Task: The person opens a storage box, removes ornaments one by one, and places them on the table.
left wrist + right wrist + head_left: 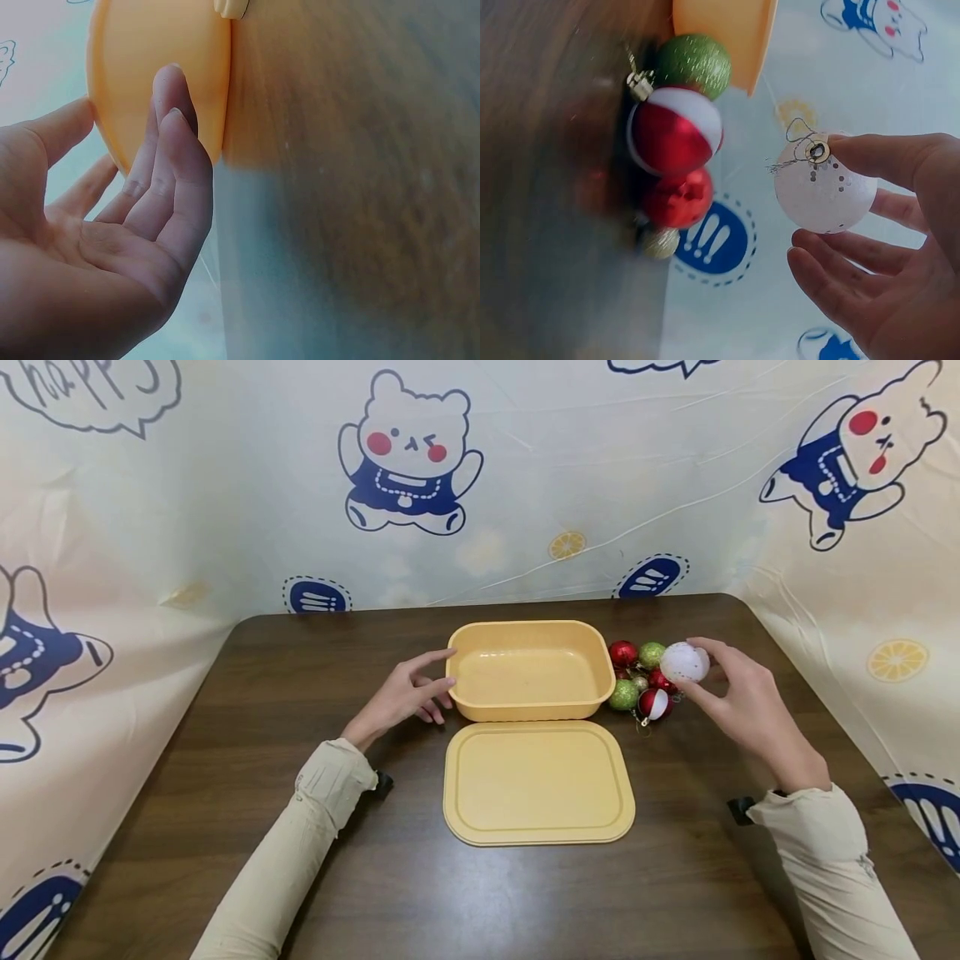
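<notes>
A white Christmas bauble (684, 662) with dark speckles is pinched between the thumb and fingers of my right hand (750, 702). In the right wrist view, the bauble (826, 187) shows its gold cap and a thin silver string. It is held up at the right of several other baubles, among them a green glittery one (623, 695) and a red-and-white one (655, 703). My left hand (401, 693) rests its extended fingertips against the left rim of a yellow plastic box (528, 712). In the left wrist view, the loosely bent fingers (180, 172) are beside the box's end wall (124, 45).
A flat yellow lid (538, 785) lies in front of the box on the dark wooden table (300, 677). The baubles lie close against the box's right side. Behind the table hangs a pale cloth (525, 460) printed with cartoon bears.
</notes>
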A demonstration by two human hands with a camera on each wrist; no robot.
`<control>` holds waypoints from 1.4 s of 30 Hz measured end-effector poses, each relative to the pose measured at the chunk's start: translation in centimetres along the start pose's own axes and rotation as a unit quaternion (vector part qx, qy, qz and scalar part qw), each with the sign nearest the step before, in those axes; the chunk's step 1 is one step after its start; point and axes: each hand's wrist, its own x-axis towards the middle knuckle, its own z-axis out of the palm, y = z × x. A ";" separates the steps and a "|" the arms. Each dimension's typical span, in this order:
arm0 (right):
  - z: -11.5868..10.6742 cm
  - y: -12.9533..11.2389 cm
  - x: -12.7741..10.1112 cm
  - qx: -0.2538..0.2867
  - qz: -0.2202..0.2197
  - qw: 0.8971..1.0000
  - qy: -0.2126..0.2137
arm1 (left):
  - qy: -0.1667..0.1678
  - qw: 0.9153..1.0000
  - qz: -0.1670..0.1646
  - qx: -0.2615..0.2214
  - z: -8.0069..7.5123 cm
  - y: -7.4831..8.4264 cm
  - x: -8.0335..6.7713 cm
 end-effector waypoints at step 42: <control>1.8 5.2 -2.8 0.012 0.069 0.995 -0.076 | 0.001 1.000 -0.020 0.005 0.1 0.9 -0.3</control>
